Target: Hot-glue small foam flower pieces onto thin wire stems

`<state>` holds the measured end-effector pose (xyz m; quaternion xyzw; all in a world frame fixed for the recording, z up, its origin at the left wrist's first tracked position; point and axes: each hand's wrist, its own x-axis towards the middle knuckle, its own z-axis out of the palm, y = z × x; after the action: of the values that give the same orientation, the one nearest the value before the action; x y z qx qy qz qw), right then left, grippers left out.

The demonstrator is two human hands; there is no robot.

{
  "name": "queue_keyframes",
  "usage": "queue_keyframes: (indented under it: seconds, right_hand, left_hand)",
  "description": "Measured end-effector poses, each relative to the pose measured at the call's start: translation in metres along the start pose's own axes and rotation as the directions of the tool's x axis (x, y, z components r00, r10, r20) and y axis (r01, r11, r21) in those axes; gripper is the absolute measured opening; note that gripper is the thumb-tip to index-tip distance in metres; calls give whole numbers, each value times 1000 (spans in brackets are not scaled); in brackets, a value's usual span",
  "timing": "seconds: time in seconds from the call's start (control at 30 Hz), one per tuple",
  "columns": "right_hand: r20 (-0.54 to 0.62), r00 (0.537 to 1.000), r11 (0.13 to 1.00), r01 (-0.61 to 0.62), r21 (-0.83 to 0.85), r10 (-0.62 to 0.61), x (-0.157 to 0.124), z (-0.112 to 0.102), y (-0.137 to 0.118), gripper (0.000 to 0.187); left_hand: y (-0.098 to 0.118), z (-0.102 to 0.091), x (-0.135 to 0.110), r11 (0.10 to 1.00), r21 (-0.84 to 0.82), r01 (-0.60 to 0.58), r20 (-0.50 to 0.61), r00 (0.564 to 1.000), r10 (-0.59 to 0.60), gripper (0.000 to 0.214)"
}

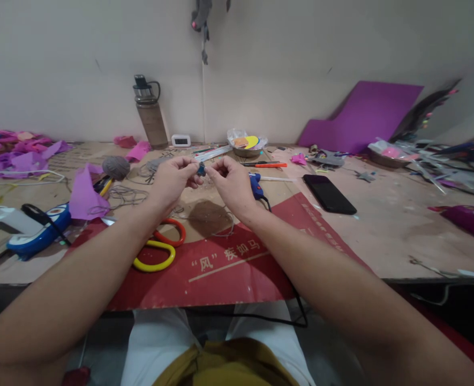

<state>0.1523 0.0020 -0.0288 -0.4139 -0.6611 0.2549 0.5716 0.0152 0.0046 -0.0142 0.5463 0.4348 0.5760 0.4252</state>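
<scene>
Felt scraps (pixel 23 155) are piling up at the far left corner of the table (pixel 401 230). Nearer the left edge, a blue power strip (pixel 36 241) is carrying a white plug (pixel 14 220). A purple felt strip (pixel 86 193) is lying to its right, just beside a ball of grey yarn (pixel 116 167). A water bottle (pixel 152 120) is standing toward the far edge, a small white clock (pixel 181 140) next to it. Scissors (pixel 154 257) with red and yellow handles are resting on a red sheet (pixel 220 287) along the near edge, partly under the left forearm.

Mid-table, the left hand (pixel 174 179) is pinching a small dark blue piece (pixel 201 169) between thumb and fingers, above the tabletop. The right hand (pixel 232 185) is gripping its other side, thumb against fingertip; details of the piece are too small to tell.

Behind the right wrist, a blue glue gun (pixel 256 187) is showing in part. Farther right, a black phone (pixel 329 194) is lying flat; beyond it, a purple sheet (pixel 373 115) is leaning on the wall at the far edge.
</scene>
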Motion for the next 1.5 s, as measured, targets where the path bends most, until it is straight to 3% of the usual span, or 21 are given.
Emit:
queue_keyframes:
  seconds: [0.37, 0.7, 0.87, 1.13, 1.33, 1.5]
  right_hand:
    - [2, 998, 996, -59, -63, 59, 2, -4, 0, 11]
    - [-4, 985, 982, -174, 78, 175, 8, -5, 10, 12]
    - [20, 983, 981, -183, 68, 182, 9, -7, 15, 12]
    - [75, 994, 991, -77, -113, 86, 2, -9, 6, 11]
    - [47, 999, 997, 17, -81, -13, -2, -7, 4, 7]
    - [66, 998, 999, -14, -41, 17, -1, -3, 10, 10]
  left_hand:
    - [3, 3, -4, 996, 89, 12, 58, 998, -17, 11]
    - [0, -2, 2, 985, -53, 165, 235, 960, -149, 13]
    - [3, -3, 2, 983, -39, 179, 214, 962, -167, 15]
    - [6, -2, -3, 981, 186, 61, 193, 976, -97, 12]
    - [4, -4, 2, 990, 117, 78, 95, 991, -90, 9]
    - [2, -4, 2, 994, 96, 54, 82, 995, -62, 11]
